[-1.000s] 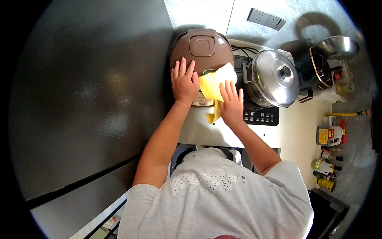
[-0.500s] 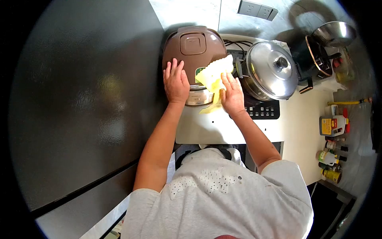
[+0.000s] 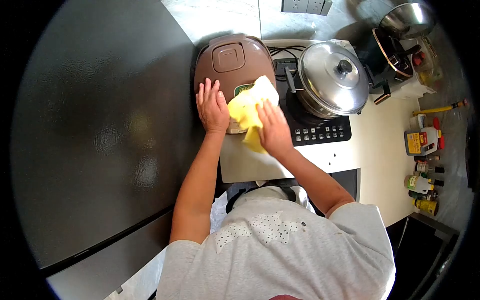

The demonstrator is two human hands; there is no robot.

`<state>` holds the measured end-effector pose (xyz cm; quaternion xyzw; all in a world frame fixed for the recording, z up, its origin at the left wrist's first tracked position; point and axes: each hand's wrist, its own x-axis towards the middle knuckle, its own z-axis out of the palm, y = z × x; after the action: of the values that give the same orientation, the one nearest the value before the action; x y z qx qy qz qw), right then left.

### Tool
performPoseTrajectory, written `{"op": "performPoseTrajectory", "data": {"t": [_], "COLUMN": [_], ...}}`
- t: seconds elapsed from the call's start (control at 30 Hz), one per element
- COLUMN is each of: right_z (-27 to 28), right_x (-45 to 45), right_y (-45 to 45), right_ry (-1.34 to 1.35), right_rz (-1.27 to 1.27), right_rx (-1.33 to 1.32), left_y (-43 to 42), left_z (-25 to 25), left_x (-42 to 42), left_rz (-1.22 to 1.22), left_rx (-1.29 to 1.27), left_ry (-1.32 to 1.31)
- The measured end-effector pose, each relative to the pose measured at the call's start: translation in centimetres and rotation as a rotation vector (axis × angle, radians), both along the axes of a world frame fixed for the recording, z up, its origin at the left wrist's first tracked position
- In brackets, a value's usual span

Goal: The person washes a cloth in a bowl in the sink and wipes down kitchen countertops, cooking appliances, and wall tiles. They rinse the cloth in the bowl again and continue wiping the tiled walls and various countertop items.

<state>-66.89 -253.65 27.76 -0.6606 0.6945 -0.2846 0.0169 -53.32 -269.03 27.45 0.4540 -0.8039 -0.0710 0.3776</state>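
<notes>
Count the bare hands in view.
2: the left hand on the brown cooker, and the right hand on the yellow cloth at the cooker's front.

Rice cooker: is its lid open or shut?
Shut: the brown lid sits flat with no gap in view, the left hand resting at its edge; the yellow cloth hides part of the front.

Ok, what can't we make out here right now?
All head view:
Rice cooker front: mostly behind the yellow cloth.
Right hand, gripping or just pressing: its own back hides the palm.
Steel pot contents: under the lid.
Wall socket: cut off by the top edge.
Small print on the bottles: too small.
</notes>
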Motion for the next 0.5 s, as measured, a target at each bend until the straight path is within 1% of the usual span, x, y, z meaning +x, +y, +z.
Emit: {"op": "performPoseTrajectory", "data": {"t": [0.07, 0.13, 0.17, 0.23, 0.27, 0.33, 0.37, 0.4, 0.47, 0.5], "right_z": [-0.4, -1.2, -1.7, -1.6, -1.5, -1.1, -0.9, -0.8, -0.4, -0.6], "right_x": [-1.7, -2.9, -3.0, -2.9, -2.3, -0.6, -0.6, -1.1, -1.9, -2.1], "right_y": [-1.6, -3.9, -4.3, -4.8, -3.6, -1.2, -1.0, -1.4, -3.4, -4.8], "right_ry": [0.1, 0.135, 0.132, 0.089, 0.198, 0.133, 0.096, 0.15, 0.06, 0.114], "right_rz": [0.002, -0.152, -0.153, -0.236, -0.198, -0.103, -0.1, -0.114, -0.16, -0.206], "right_rx": [-0.049, -0.038, -0.041, -0.041, 0.032, -0.032, -0.019, 0.004, -0.079, -0.06], "left_y": [0.4, 0.4, 0.3, 0.5, 0.2, -0.1, 0.0, 0.3, 0.3, 0.3], "left_z": [-0.1, 0.0, 0.0, -0.1, 0.0, 0.0, 0.1, 0.0, 0.0, -0.1], "left_x": [0.1, 0.1, 0.1, 0.3, 0.1, -0.1, -0.1, 0.1, 0.0, 0.1], "left_rz": [0.011, 0.005, 0.004, 0.005, -0.003, 0.006, -0.001, -0.01, -0.004, -0.005], "left_rx": [0.009, -0.026, -0.019, -0.009, -0.003, -0.01, -0.023, -0.03, -0.036, -0.031], "left_ry": [-0.013, -0.019, -0.017, -0.013, -0.002, -0.016, 0.0, 0.009, -0.007, -0.013]}}
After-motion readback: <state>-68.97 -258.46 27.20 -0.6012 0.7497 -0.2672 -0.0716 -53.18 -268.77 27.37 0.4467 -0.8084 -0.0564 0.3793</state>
